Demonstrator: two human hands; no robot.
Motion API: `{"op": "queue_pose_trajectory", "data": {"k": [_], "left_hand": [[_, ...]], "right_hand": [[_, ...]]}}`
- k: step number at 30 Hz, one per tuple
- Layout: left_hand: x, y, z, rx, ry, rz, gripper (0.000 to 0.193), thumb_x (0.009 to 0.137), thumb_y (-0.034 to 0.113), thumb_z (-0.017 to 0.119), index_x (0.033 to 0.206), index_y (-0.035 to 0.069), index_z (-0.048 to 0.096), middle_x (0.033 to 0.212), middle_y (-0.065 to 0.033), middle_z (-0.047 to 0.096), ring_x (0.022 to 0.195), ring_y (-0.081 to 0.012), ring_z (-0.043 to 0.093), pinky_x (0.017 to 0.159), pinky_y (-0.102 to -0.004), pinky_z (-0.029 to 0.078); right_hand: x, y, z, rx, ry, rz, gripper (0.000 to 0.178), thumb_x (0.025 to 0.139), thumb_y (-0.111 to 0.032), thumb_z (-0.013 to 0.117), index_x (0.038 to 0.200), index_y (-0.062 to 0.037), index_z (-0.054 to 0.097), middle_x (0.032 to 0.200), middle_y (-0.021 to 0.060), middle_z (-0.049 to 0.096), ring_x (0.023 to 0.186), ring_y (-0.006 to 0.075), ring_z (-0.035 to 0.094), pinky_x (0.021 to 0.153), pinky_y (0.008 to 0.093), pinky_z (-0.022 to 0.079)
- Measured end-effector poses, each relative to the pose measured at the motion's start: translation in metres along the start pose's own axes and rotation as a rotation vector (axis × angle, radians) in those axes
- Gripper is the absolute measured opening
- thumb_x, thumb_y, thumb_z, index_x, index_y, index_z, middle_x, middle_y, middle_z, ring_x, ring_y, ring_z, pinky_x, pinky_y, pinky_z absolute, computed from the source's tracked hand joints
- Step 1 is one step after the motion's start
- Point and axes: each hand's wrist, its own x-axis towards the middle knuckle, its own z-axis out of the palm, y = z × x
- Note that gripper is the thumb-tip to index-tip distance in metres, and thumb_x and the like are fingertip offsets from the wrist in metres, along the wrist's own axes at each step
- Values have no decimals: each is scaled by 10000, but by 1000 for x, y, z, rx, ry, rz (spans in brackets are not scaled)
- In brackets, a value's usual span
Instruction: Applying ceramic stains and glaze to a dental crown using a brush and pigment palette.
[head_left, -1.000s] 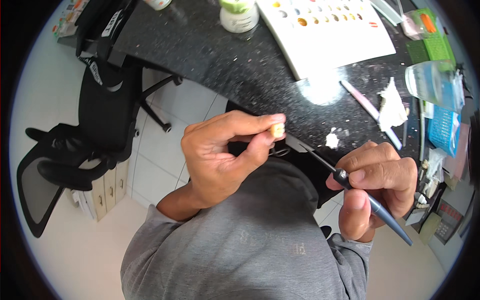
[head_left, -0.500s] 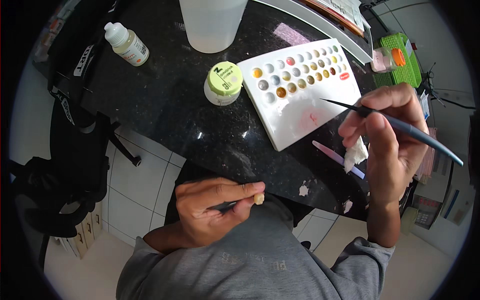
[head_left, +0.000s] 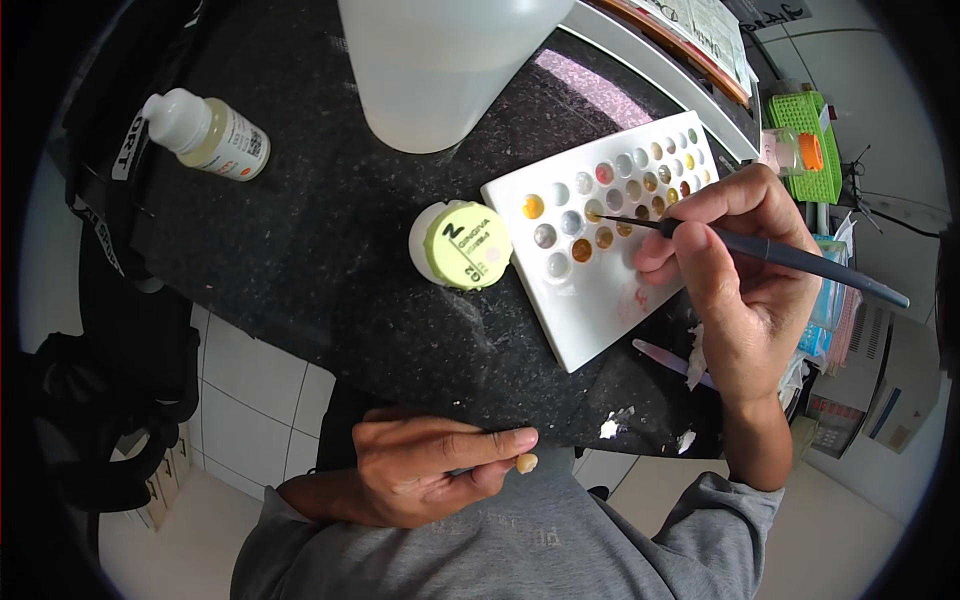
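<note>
Right hand (head_left: 735,265) extended forward, fingers pinched; left hand (head_left: 425,470) pinched near the body.

A small white dropper bottle (head_left: 205,133) lies on its side at the far left of the dark surface (head_left: 330,270), wearing a white label with an orange band and a dark printed square; a squat white jar (head_left: 458,245) with a lime-green lid stands just beside the white palette, a printed label on its top; a large translucent jug (head_left: 440,65) stands behind it; printed papers (head_left: 700,30) lie at the far edge.
</note>
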Motion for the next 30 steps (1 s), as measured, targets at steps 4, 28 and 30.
{"op": "queue_pose_trajectory", "data": {"k": [4, 28, 30], "left_hand": [[1, 2, -4, 16, -47, -27, 166, 798, 113, 690, 925, 5, 694, 699, -71, 701, 541, -115, 661, 507, -194, 537], [0, 0, -4, -15, -41, -32, 284, 763, 94, 742, 1039, 52, 690, 764, -69, 707, 578, -102, 667, 485, -199, 546], [1, -1, -2, -21, -22, -18, 288, 756, 91, 744, 1037, 54, 692, 761, -66, 707, 575, -103, 667, 481, -201, 544]], "right_hand": [[1, 0, 2, 4, 3, 41, 153, 869, -101, 596, 885, 37, 533, 720, 116, 632, 638, 133, 636, 610, 228, 523], [4, 2, 0, -32, -52, 25, 164, 876, -115, 599, 887, 37, 539, 722, 119, 638, 650, 128, 639, 625, 230, 525], [5, 3, 1, -11, -24, 27, 158, 869, -110, 602, 884, 34, 538, 719, 116, 636, 648, 129, 638, 628, 233, 525]]}}
